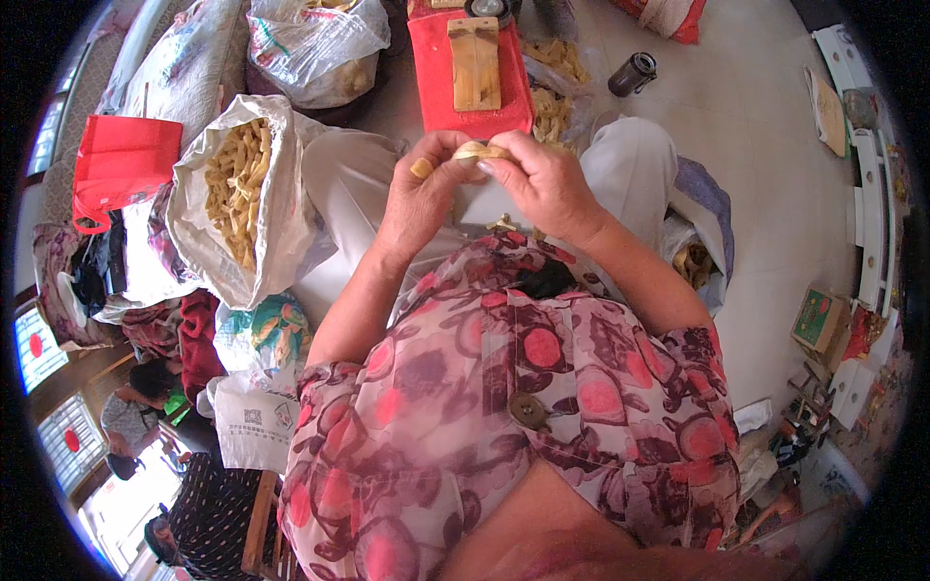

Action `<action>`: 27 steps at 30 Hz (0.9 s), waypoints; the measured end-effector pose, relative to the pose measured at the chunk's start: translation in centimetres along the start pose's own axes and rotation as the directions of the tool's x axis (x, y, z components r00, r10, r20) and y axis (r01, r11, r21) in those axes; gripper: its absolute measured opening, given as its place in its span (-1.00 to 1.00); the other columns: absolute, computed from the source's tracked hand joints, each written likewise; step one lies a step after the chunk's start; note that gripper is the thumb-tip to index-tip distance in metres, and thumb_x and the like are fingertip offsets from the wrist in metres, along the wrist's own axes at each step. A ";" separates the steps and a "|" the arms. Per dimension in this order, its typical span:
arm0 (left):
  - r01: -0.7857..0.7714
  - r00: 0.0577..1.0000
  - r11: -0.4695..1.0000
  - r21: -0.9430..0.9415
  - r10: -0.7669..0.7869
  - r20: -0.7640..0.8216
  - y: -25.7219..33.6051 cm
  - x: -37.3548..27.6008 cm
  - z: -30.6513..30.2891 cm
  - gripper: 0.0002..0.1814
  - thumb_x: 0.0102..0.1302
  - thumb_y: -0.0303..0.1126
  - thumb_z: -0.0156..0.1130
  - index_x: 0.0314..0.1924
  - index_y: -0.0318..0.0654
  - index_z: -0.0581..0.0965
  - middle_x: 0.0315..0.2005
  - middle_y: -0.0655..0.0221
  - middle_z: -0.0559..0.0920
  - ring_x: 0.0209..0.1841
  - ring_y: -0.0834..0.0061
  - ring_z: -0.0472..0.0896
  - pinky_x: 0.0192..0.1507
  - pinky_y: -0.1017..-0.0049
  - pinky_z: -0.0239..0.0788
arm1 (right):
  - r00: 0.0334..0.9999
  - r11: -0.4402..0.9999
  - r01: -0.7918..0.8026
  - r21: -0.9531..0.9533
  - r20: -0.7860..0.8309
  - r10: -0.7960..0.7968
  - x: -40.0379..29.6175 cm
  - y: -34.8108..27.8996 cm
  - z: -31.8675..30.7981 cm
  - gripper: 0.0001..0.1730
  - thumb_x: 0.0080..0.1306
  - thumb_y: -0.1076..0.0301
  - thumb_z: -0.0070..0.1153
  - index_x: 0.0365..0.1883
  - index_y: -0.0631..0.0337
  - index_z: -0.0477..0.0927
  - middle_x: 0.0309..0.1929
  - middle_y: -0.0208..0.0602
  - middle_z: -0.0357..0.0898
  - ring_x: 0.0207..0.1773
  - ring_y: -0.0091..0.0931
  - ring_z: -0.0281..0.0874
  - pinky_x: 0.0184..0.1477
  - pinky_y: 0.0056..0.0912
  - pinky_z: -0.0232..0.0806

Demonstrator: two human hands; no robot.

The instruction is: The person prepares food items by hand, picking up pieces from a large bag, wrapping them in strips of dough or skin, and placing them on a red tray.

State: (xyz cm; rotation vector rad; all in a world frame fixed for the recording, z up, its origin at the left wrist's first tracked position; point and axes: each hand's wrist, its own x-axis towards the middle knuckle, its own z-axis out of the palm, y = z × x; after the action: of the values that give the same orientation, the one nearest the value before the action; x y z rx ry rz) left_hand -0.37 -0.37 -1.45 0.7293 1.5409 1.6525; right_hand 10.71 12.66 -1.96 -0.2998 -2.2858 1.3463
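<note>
My left hand (430, 178) and my right hand (548, 181) meet above my lap, gripping a pale yellow folded strip (479, 150) between thumbs and fingers. A yellow band or piece (421, 168) shows at a finger of my left hand; I cannot tell which. Below the hands a small yellowish knotted piece (501, 222) lies on my lap. Beyond them, a wooden board (475, 69) rests on a red cloth-like surface (436, 102). Left of my knee stands an open white woven sack (185, 210) holding many yellow knotted pieces (243, 192).
Loose yellow strips (552, 116) lie right of the red surface, near a dark bottle (632, 74) on the floor. A plastic-wrapped bundle (320, 51) and a red bag (125, 163) are on the left. Another bag (701, 210) stands by my right knee. Other people (211, 516) sit at lower left.
</note>
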 end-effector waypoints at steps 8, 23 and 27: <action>-0.180 0.979 0.805 0.566 0.201 0.025 -0.3 0.5 -1.2 -0.82 0.39 -0.34 0.02 -0.19 -0.30 0.50 -0.42 0.41 0.56 -0.37 0.60 0.53 -0.30 0.61 0.39 | 0.955 0.845 -0.225 0.486 0.282 0.092 -0.2 -0.6 -0.1 -0.78 0.28 0.32 0.12 -0.20 0.28 0.59 -0.52 -0.54 0.51 -0.45 -0.75 0.34 -0.41 -0.62 0.26; 0.129 0.990 0.980 -0.151 -0.119 0.071 1.4 0.3 -1.5 -0.72 0.37 -0.18 0.03 -0.48 -0.13 0.39 -0.65 0.54 0.37 -0.62 0.75 0.23 -0.62 0.67 -0.02 | 0.858 0.382 -0.462 0.800 0.294 0.421 0.5 1.4 -2.3 -0.74 0.42 0.13 -0.15 -0.23 0.15 0.41 -0.61 -0.65 0.20 -0.64 -0.79 -0.01 -0.64 -0.73 -0.15; 0.033 0.999 0.917 0.397 -0.040 0.010 1.6 0.5 -1.9 -0.75 0.35 -0.25 0.08 -0.41 -0.26 0.44 -0.58 0.43 0.46 -0.51 0.56 0.43 -0.43 0.57 0.26 | 0.903 0.580 -0.403 0.708 0.203 0.379 0.2 1.7 -2.1 -0.85 0.38 0.25 -0.07 -0.28 0.14 0.38 -0.57 -0.65 0.21 -0.58 -0.80 0.06 -0.59 -0.74 -0.07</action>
State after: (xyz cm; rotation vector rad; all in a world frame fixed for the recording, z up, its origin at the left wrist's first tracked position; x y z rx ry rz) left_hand -2.44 -1.08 -0.15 0.9153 1.8924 1.3112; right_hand 11.47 15.14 -2.49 -0.5195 -1.5152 2.3911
